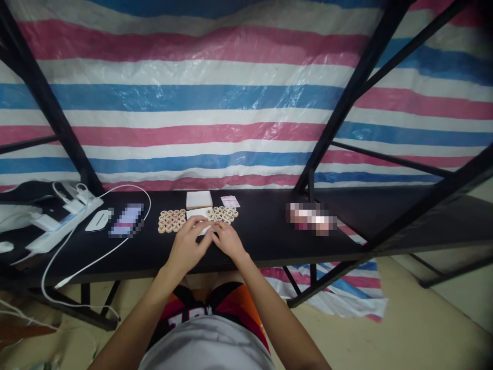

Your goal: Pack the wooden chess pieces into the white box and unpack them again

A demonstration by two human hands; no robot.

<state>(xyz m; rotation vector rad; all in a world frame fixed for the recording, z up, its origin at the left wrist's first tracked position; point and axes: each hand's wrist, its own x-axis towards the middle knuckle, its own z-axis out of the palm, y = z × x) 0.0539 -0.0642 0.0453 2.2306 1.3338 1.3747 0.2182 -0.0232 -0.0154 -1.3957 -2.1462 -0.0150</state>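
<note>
My left hand point(189, 240) lies over the near left part of an open white box point(195, 213), fingers bent over it and thumb against its near end. My right hand point(228, 240) meets it from the other side, fingers bent together at the box's right edge; whatever sits under those fingertips is hidden. Round wooden Chinese chess pieces with red characters point(171, 221) stand in neat rows left of the box. Pieces with dark characters point(226, 214) lie in a looser group on the right, partly behind my right hand.
Behind the box rests a white lid-like box part point(199, 199), with a pink-and-white card point(230, 201) beside it. A blurred phone-like object point(126, 220), white cable point(92, 257) and power strip point(65, 226) occupy the left. Black frame posts point(339, 118) rise at both sides.
</note>
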